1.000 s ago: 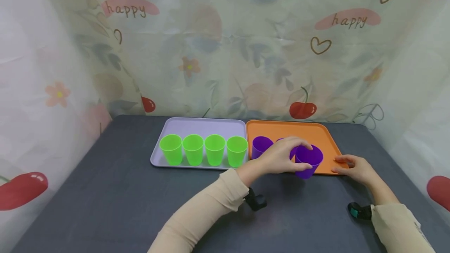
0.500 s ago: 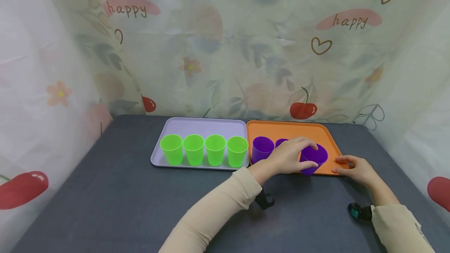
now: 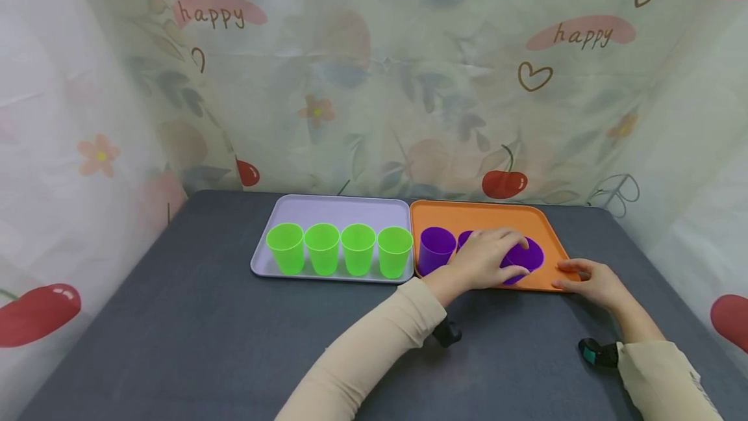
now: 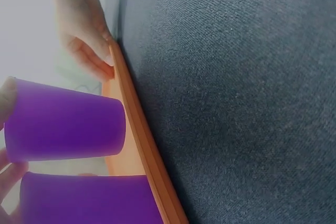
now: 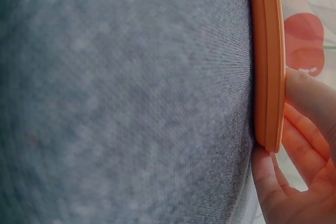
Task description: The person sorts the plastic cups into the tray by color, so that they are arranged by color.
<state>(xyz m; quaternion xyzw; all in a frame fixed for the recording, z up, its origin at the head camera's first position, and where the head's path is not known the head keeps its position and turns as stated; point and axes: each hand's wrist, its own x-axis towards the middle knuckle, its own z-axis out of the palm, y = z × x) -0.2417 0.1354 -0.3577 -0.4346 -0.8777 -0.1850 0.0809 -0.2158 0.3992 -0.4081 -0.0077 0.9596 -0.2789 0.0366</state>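
Note:
In the head view my left hand holds a purple cup by its upper part, over the front right of the orange tray. The left wrist view has this held cup with its base close over the tray floor and fingertips at its rim. Another purple cup is beside it. Further left on the tray is a purple cup; one more cup is mostly hidden behind my hand. My right hand pinches the tray's front right corner, thumb and fingers around its rim.
A lavender tray lies directly left of the orange one. Several green cups stand on it in a row. Both trays rest on a dark grey tabletop, with a patterned curtain behind and at the sides.
My left hand has carried the purple cup slightly rightward and down, from in front of the orange tray's edge to over its floor. The right hand has stayed at the tray corner.

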